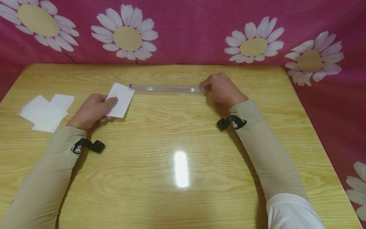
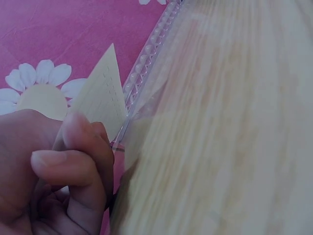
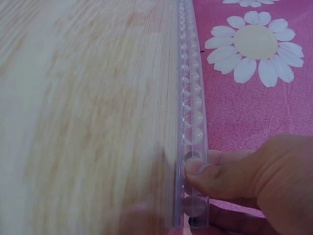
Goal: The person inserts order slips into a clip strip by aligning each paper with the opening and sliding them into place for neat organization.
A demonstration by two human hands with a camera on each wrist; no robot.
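Note:
My left hand (image 1: 92,108) holds a small white paper card (image 1: 121,103), thumb on top and curled fingers beneath. In the left wrist view, faint rows of marks show on the card (image 2: 105,93). The card's upper right corner is right at the left end of a long clear plastic strip (image 1: 166,89) with a row of round shapes along it. At the strip's other end, my right hand (image 1: 223,89) pinches it. The right wrist view shows the right thumb (image 3: 203,171) against the side of the strip (image 3: 193,112), close to its end.
Several white paper pieces (image 1: 47,113) lie overlapping on the wooden table (image 1: 143,165), left of my left hand. A pink cloth (image 1: 188,31) with large daisies rises behind the table's back edge and hangs along the right side.

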